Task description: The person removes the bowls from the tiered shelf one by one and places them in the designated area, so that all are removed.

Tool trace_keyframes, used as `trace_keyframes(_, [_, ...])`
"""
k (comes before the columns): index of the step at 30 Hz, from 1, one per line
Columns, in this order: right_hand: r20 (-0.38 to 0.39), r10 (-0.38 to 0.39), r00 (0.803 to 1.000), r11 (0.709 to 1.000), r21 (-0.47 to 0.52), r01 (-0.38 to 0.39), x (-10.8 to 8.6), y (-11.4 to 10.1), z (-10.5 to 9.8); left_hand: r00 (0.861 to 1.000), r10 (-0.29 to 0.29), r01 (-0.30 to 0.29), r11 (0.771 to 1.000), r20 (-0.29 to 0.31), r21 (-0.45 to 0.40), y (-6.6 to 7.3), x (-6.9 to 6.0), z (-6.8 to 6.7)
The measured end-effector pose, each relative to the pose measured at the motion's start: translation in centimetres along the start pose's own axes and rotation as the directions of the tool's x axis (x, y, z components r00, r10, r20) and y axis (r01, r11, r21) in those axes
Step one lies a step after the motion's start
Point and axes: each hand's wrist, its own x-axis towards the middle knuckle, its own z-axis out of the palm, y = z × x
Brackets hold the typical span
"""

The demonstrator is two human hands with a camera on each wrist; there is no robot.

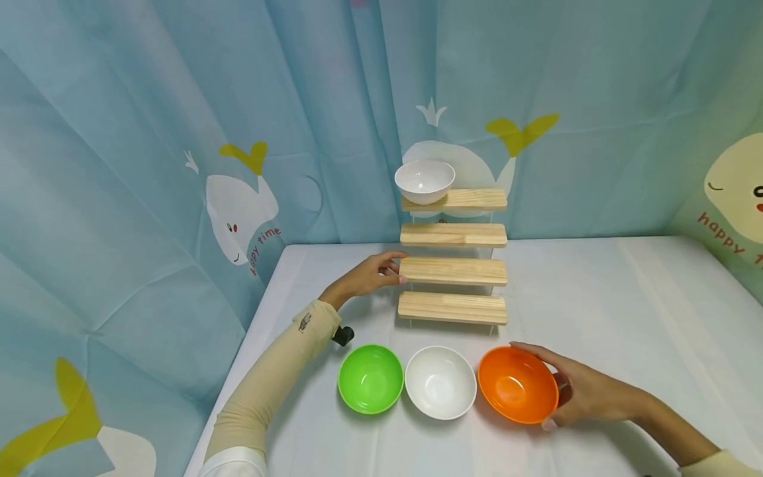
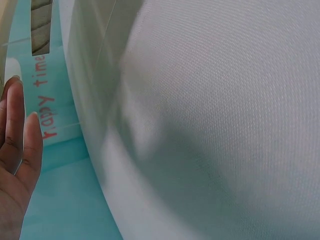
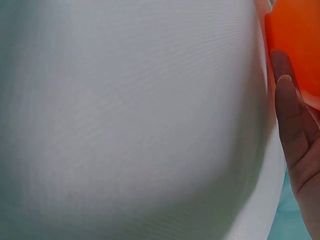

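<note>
In the head view the right hand [image 1: 596, 392] grips an orange bowl [image 1: 517, 384] by its right side, thumb near the front and fingers at the back rim. The right wrist view shows that hand's fingers [image 3: 290, 117] against the orange bowl [image 3: 299, 45]. The left hand [image 1: 372, 273] touches the left end of the third wooden shelf from the top [image 1: 453, 270], its thumb and forefinger at the edge. Only part of the left hand [image 2: 19, 155] shows in the left wrist view, at the left edge.
Left of the orange bowl stand a white bowl [image 1: 441, 383] and a green bowl [image 1: 371, 379] in a row. Another white bowl [image 1: 424, 180] sits on the left of the top shelf [image 1: 477, 199]. A patterned curtain [image 1: 334, 119] hangs behind the white table [image 1: 602, 298].
</note>
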Motion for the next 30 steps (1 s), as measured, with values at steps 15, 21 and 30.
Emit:
trace_keyframes(15, [-0.008, 0.010, 1.000, 1.000, -0.022, -0.010, -0.8, -0.5, -0.3, 1.000, 0.020, -0.020, 1.000, -0.008, 0.001, 0.0, 0.1, 0.1])
trace_keyframes(21, [-0.034, -0.109, 0.993, 0.994, -0.023, 0.108, -1.0, -0.5, -1.4, 1.000, 0.021, -0.021, 1.000, -0.006, 0.001, 0.0, 0.0, 0.1])
trace_keyframes(30, [-0.172, -0.162, 0.972, 0.981, -0.133, 0.140, -0.9, -2.0, -3.5, 1.000, 0.014, -0.014, 1.000, -0.009, -0.001, 0.1, 0.0, 0.2])
